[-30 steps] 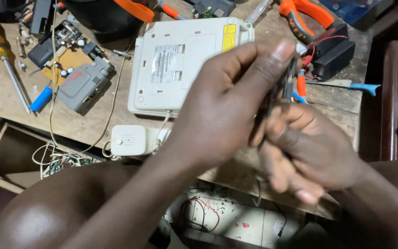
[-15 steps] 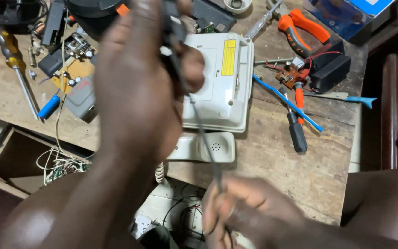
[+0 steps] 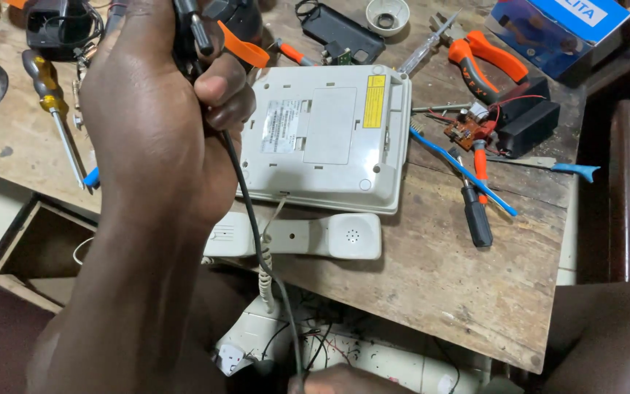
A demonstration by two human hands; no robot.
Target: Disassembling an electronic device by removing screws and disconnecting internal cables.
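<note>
My left hand (image 3: 158, 124) is raised over the left part of the wooden bench, shut on a black plug and its black cable (image 3: 246, 211). The cable runs down from that fist past the bench edge to my right hand (image 3: 340, 381). Only a sliver of that hand shows at the bottom edge, where it holds the cable's lower end. Just right of the left hand a white telephone base (image 3: 329, 138) lies upside down. Its white handset (image 3: 308, 237) lies along the near side, and a coiled cord (image 3: 265, 273) hangs down from it.
Right of the phone lie a black-handled screwdriver (image 3: 475, 208), a thin blue tool (image 3: 461, 171), orange pliers (image 3: 486, 62), a black box with a small circuit board (image 3: 526, 117) and a blue carton (image 3: 563, 29). A yellow-handled screwdriver (image 3: 49, 95) lies far left. A white power strip (image 3: 253, 339) sits below the bench edge.
My left hand has lifted up and to the left with the cable. My right hand has dropped to the bottom edge. The phone and handset have come into full view.
</note>
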